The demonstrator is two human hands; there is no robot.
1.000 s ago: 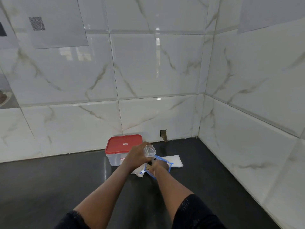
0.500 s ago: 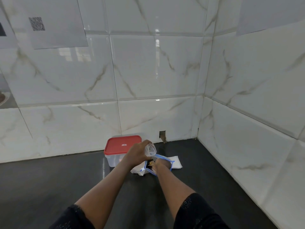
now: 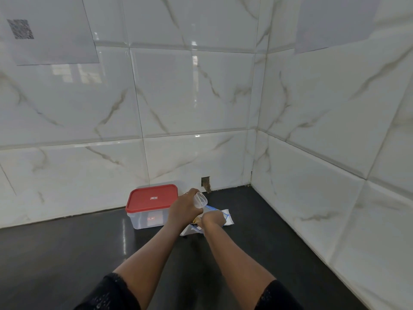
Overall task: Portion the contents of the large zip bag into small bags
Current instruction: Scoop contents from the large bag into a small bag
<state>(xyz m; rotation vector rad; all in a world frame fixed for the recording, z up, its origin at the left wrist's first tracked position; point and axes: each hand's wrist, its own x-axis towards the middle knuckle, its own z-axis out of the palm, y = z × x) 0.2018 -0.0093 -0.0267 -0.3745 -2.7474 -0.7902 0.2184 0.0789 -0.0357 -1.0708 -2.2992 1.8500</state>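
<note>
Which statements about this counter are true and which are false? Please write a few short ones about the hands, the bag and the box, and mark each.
1. The red lid is on the container. True.
2. The left hand is empty. False: it holds a small clear item.
3. The right hand is at the blue-edged zip bag. True.
4. The container stands to the right of both hands. False: it stands to their left.
5. The counter is white. False: it is dark.

2 hands (image 3: 184, 208) (image 3: 213, 219); 1 red-lidded container (image 3: 147, 218); 1 clear cup (image 3: 200, 199); 1 blue-edged zip bag (image 3: 223, 213)
</note>
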